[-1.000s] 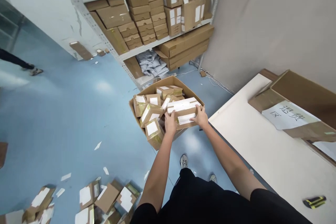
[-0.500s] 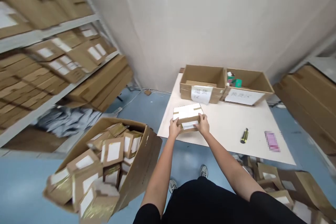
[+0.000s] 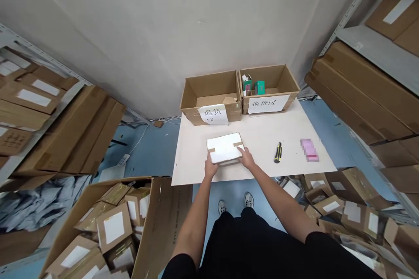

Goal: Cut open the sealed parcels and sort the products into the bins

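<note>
A small cardboard box with a white top and brown tape patches (image 3: 224, 147) is at the near edge of the white table (image 3: 262, 130). My left hand (image 3: 210, 167) grips its near left corner, fingers partly hidden by the box. On the near right side, my right hand (image 3: 246, 158) holds it with the thumb over the top edge. A black and yellow utility knife (image 3: 278, 152) lies on the table to the right of my right hand. Farther right is a blurred pink item (image 3: 309, 150).
Two open cartons with handwritten paper signs, one on the left (image 3: 212, 83) and one on the right (image 3: 278, 79), stand along the table's back. Green small boxes (image 3: 259, 87) sit in the right one. A large carton of parcels (image 3: 163, 222) stands left; more parcels (image 3: 330, 206) lie right. Shelves flank both sides.
The view has swung right and come closer above the table. The box now shows more of its white top and less of its front, still between both hands.
</note>
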A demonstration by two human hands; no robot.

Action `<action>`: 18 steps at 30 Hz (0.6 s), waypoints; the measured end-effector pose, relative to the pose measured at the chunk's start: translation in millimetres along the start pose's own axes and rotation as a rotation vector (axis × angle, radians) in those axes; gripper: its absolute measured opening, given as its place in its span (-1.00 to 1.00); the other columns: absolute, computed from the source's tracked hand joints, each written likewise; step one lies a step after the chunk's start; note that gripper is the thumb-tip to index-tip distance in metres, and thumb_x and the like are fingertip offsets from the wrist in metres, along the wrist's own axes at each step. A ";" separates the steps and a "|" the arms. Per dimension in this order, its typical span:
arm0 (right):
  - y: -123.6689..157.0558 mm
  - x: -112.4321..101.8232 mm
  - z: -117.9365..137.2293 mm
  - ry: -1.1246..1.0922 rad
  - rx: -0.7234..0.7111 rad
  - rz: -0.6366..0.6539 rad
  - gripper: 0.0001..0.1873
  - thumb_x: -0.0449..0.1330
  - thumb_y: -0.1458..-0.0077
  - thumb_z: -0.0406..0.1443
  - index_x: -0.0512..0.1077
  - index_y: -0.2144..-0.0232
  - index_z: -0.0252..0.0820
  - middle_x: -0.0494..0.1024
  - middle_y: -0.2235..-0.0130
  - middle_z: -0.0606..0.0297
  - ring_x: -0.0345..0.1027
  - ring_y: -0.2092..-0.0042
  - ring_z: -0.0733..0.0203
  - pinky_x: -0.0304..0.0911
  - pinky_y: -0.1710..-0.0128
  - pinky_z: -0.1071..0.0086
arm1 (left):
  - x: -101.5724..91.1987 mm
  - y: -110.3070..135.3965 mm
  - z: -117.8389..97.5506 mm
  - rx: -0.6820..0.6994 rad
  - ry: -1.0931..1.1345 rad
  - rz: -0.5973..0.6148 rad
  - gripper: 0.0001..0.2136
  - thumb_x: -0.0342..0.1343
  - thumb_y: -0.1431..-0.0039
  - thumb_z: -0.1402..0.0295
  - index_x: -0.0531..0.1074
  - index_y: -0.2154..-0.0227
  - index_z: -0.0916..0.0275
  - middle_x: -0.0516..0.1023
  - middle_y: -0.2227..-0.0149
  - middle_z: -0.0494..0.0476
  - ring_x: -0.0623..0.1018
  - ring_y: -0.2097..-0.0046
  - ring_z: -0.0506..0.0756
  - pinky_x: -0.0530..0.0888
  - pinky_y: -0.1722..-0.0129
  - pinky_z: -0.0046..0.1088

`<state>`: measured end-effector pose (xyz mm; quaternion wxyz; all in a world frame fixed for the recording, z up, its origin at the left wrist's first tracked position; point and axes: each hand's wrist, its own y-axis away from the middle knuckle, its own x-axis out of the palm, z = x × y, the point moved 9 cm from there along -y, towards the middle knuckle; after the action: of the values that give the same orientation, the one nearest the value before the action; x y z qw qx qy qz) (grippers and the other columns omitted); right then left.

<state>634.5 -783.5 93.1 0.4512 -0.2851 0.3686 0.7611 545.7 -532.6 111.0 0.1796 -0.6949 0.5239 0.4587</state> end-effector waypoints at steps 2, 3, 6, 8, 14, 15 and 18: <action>-11.2 -16.5 5.7 -0.034 0.042 -0.068 -0.37 0.29 -0.32 -0.20 0.34 -0.39 -0.07 0.42 -0.22 0.01 0.52 -0.10 0.01 0.34 -0.13 0.26 | -26.1 -22.8 -2.8 -0.095 0.102 -0.044 -0.08 0.26 -0.20 0.33 -0.09 -0.54 0.19 0.56 -0.24 0.33 0.56 -0.25 0.31 0.56 -0.17 -0.12; -15.6 -25.7 8.1 -0.039 0.060 -0.109 -0.43 0.23 -0.37 -0.14 0.37 -0.36 -0.06 0.47 -0.18 0.02 0.53 -0.08 0.00 0.34 -0.11 0.27 | -39.6 -36.4 -9.5 -0.086 0.169 -0.063 -0.08 0.23 -0.21 0.34 -0.12 -0.55 0.18 0.53 -0.28 0.32 0.53 -0.29 0.28 0.52 -0.22 -0.13; -24.7 -41.2 9.4 -0.013 0.149 -0.152 -0.50 0.09 -0.44 -0.02 0.45 -0.26 -0.08 0.58 -0.05 0.04 0.53 -0.07 -0.03 0.35 -0.04 0.26 | -65.3 -74.4 -42.5 0.095 0.305 -0.015 -0.10 0.15 -0.24 0.41 -0.17 -0.56 0.03 0.43 -0.37 0.19 0.43 -0.37 0.14 0.42 -0.33 -0.23; -27.0 -36.6 2.6 0.011 0.266 -0.087 -0.50 0.01 -0.47 -0.01 0.43 -0.23 -0.13 0.62 0.02 0.03 0.53 -0.05 -0.04 0.35 0.02 0.26 | -67.8 -88.0 -55.4 0.147 0.266 0.016 -0.17 0.13 -0.26 0.42 -0.05 -0.54 0.05 0.39 -0.41 0.18 0.35 -0.43 0.13 0.36 -0.38 -0.25; -25.1 -23.2 -17.1 0.100 0.435 -0.039 -0.42 -0.09 -0.50 0.01 0.34 -0.31 -0.19 0.44 -0.26 -0.14 0.40 -0.24 -0.14 0.32 -0.12 0.16 | -9.5 -81.6 -63.9 0.088 -0.101 0.189 -0.32 0.14 -0.32 0.15 0.21 -0.43 0.26 0.20 -0.49 0.39 0.16 -0.51 0.32 0.30 -0.39 -0.15; -25.3 -25.7 -16.1 0.128 0.391 -0.068 -0.42 -0.04 -0.48 0.00 0.30 -0.36 -0.16 0.33 -0.36 -0.13 0.29 -0.33 -0.18 0.28 -0.19 0.13 | 2.4 -80.1 -66.8 0.093 -0.162 0.245 -0.21 0.19 -0.27 0.08 0.13 -0.46 0.30 0.07 -0.53 0.44 0.05 -0.54 0.37 0.26 -0.41 -0.11; -22.7 -37.2 -14.9 0.155 0.228 -0.157 -0.33 0.09 -0.43 -0.05 0.15 -0.48 -0.03 0.03 -0.54 0.05 -0.09 -0.52 -0.20 0.10 -0.37 0.06 | 24.0 -85.4 -74.6 0.124 -0.324 0.395 0.09 0.32 -0.11 -0.03 -0.10 -0.52 0.42 -0.24 -0.56 0.58 -0.18 -0.57 0.48 0.10 -0.47 0.00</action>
<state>672.4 -806.1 106.3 0.5089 -0.3181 0.4628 0.6525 656.2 -567.6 109.8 0.2102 -0.4842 0.6410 0.5573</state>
